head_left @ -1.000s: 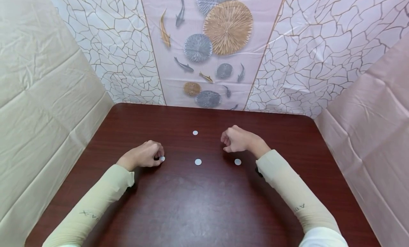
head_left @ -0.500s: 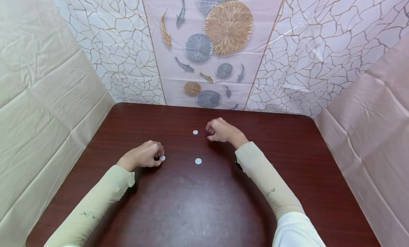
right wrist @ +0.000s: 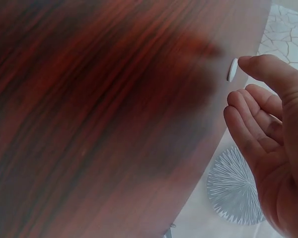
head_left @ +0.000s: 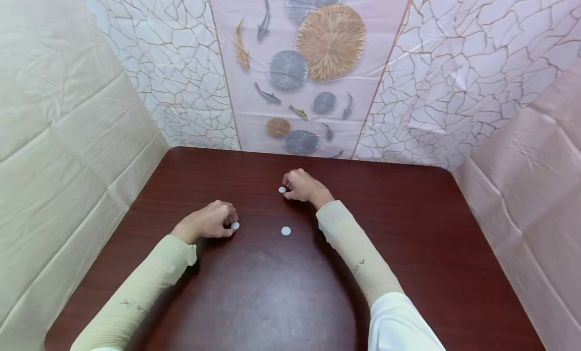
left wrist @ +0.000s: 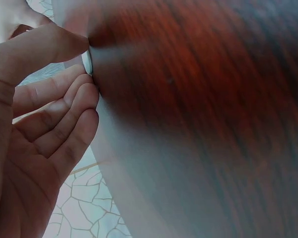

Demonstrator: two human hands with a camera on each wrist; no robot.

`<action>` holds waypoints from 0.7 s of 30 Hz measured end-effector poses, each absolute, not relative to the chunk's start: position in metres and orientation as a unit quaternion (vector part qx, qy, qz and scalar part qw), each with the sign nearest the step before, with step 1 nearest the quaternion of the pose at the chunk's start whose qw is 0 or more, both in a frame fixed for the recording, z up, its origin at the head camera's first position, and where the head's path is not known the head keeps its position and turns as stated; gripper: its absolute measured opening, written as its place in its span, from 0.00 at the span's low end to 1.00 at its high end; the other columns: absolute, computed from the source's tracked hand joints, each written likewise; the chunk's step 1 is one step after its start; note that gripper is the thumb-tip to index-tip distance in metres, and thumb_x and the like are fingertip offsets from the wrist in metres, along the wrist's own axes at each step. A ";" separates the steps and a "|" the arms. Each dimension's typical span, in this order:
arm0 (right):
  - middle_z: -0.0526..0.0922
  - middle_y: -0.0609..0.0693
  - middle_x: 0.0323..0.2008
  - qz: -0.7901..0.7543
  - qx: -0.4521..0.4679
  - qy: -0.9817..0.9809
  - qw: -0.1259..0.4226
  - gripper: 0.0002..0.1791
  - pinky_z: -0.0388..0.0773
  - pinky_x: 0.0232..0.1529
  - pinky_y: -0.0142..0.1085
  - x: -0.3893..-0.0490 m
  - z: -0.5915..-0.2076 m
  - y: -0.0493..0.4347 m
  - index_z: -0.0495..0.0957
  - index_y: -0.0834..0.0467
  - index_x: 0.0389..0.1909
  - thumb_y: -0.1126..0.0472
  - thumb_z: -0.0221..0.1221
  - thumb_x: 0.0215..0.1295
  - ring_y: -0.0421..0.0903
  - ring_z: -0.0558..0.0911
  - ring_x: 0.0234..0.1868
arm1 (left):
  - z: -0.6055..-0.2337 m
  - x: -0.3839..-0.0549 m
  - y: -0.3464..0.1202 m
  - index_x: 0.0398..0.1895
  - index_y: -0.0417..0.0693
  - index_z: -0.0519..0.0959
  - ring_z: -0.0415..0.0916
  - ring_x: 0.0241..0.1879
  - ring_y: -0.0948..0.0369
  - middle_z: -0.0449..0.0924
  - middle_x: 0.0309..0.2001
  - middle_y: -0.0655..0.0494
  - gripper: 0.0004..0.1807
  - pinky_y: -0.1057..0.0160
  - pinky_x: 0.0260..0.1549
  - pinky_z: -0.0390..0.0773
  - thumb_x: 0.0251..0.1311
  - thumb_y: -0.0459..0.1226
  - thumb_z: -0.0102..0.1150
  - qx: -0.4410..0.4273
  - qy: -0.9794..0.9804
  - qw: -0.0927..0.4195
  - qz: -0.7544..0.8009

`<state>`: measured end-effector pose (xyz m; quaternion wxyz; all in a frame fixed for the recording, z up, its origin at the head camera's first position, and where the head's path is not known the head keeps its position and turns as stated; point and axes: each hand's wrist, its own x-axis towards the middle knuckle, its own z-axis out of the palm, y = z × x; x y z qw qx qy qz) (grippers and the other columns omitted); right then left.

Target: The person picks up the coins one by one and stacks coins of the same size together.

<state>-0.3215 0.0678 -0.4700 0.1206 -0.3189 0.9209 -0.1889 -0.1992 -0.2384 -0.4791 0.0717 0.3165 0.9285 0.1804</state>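
Observation:
On the table's left part, my left hand (head_left: pixel 205 222) holds a flat white disc (head_left: pixel 235 225) at its edges between thumb and fingers. The left wrist view shows this disc (left wrist: pixel 87 62) nearly edge-on, low at the table. Farther back, my right hand (head_left: pixel 303 185) is at another white disc (head_left: pixel 282 189), its thumb and fingers spread around it. In the right wrist view the thumb tip is at the edge of that disc (right wrist: pixel 232 70), while the other fingers stand apart from it. Between the hands and nearer lies a third white disc (head_left: pixel 286 231), untouched.
The dark red-brown table (head_left: pixel 272 300) has rounded far corners. Patterned cloth (head_left: pixel 181 78) hangs behind it, with plain pale cloth (head_left: pixel 81 189) along the sides. My right sleeve (head_left: pixel 358 250) crosses the table and covers part of its surface.
My right hand has moved left to the far disc. A disc seen near the right forearm one second ago is now hidden behind the sleeve. The left hand keeps its place.

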 end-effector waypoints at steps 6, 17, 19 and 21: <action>0.87 0.57 0.49 -0.152 -0.319 0.928 0.116 0.19 0.84 0.57 0.40 -0.328 -0.472 0.060 0.84 0.65 0.55 0.58 0.69 0.68 0.49 0.86 0.53 | -0.479 -0.199 -0.239 0.38 0.44 0.85 0.79 0.35 0.64 0.82 0.35 0.56 0.06 0.64 0.39 0.83 0.60 0.36 0.69 0.313 0.930 0.071 0.179; 0.89 0.54 0.45 -0.122 -0.329 0.926 0.138 0.10 0.84 0.51 0.40 -0.335 -0.466 0.052 0.88 0.60 0.46 0.58 0.68 0.70 0.47 0.85 0.45 | -0.481 -0.200 -0.239 0.39 0.45 0.85 0.79 0.36 0.64 0.82 0.36 0.56 0.06 0.65 0.39 0.82 0.60 0.36 0.70 0.308 0.932 0.076 0.176; 0.89 0.53 0.43 -0.119 -0.328 0.927 0.139 0.08 0.84 0.49 0.39 -0.335 -0.465 0.050 0.89 0.58 0.44 0.59 0.69 0.70 0.46 0.85 0.43 | -0.481 -0.200 -0.239 0.39 0.45 0.85 0.79 0.36 0.64 0.82 0.36 0.56 0.07 0.65 0.39 0.82 0.60 0.36 0.70 0.310 0.931 0.076 0.176; 0.90 0.53 0.43 -0.118 -0.322 0.929 0.141 0.07 0.84 0.48 0.39 -0.335 -0.464 0.048 0.89 0.58 0.43 0.59 0.69 0.69 0.45 0.85 0.42 | -0.481 -0.199 -0.239 0.39 0.44 0.85 0.79 0.36 0.64 0.82 0.36 0.55 0.07 0.64 0.39 0.83 0.60 0.36 0.70 0.311 0.931 0.076 0.178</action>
